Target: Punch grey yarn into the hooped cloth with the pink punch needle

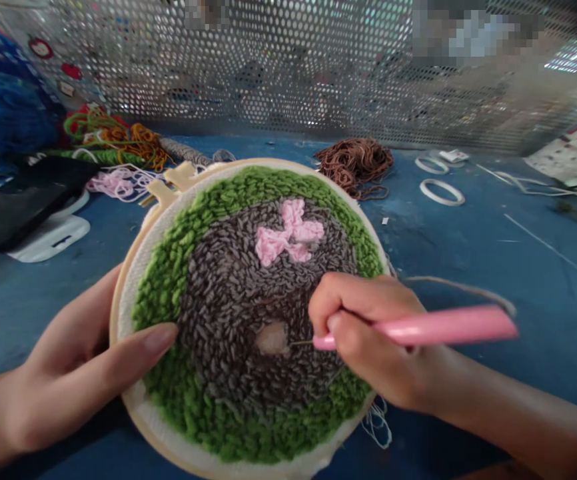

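Note:
A round embroidery hoop (124, 313) is tilted up, its fabric covered by a green yarn ring around a grey-brown yarn middle. Near the top of that middle is a pink flower (291, 233), and lower down a small bare patch (272, 339) shows. My left hand (86, 353) grips the hoop's left edge, thumb on the front and fingers hidden behind. Pinched in my right hand (373, 327) is a pink punch needle (448, 325), its metal tip at the right side of the bare patch. Yarn trails from the tool's back end.
Brown yarn (356, 163) lies behind the hoop, with two white rings (442, 192) to its right. At the left are a black phone-like object (28, 200), pink yarn (123, 181) and blue yarn (8, 127). A perforated metal panel (268, 73) stands along the blue table's back.

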Tool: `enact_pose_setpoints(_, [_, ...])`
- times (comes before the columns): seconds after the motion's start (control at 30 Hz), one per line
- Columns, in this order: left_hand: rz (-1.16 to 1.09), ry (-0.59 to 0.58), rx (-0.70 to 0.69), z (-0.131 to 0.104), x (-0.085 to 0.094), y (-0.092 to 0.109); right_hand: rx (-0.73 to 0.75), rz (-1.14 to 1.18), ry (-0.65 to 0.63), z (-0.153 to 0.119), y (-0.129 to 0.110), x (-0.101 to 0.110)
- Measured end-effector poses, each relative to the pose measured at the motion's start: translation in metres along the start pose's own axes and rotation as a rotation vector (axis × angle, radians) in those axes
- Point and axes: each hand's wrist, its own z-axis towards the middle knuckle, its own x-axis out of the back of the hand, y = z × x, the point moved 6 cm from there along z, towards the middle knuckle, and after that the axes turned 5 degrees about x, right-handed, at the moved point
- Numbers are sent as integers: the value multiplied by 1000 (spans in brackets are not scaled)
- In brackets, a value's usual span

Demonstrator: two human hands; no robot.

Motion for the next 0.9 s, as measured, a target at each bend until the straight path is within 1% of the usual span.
enact_pose_setpoints(0.07, [7, 16, -11, -4, 3, -1, 184, -204, -29, -1, -12, -9])
enact_pose_setpoints(0.1, [6, 19, -15, -4, 4, -2, 244, -270, -40, -2, -16, -13])
enact_pose_setpoints(0.13, [4, 21, -21, -5, 5, -2, 266, -299, -40, -3, -17, -15])
enact_pose_setpoints(0.17, [5, 21, -29, -4, 6, -2, 243, -283, -42, -2, -16, -14])
enact_pose_setpoints(0.2, [8, 21, -40, -3, 6, -2, 187, -224, -32, -1, -13, -12])
enact_pose_setpoints(0.3, [26, 9, -62, 0, 5, 0, -53, 97, 40, -2, 1, 0])
enact_pose_setpoints(0.37, [36, -7, -58, 2, 3, 1, -150, 299, 114, -5, 10, 7])
enact_pose_setpoints(0.47, [33, -8, -47, 2, 0, 4, -182, 479, 235, -11, 20, 13])
enact_pose_setpoints(0.53, [34, 7, -53, 1, -2, 6, -197, 520, 272, -13, 23, 15])
enact_pose_setpoints(0.57, [38, 13, -58, 1, -2, 8, -200, 518, 266, -14, 23, 15])
enact_pose_setpoints(0.63, [29, 18, -55, 0, -3, 8, -194, 466, 212, -12, 19, 14])
enact_pose_setpoints(0.73, [-16, 12, -22, 0, -3, 5, -108, 252, 68, -7, 6, 7])
enact_pose_setpoints(0.8, [-36, 12, -14, 0, -2, 3, 22, 39, -3, -4, -3, 0])
enact_pose_setpoints(0.9, [-50, 9, -17, 0, 0, 1, 233, -230, -26, -3, -15, -11])
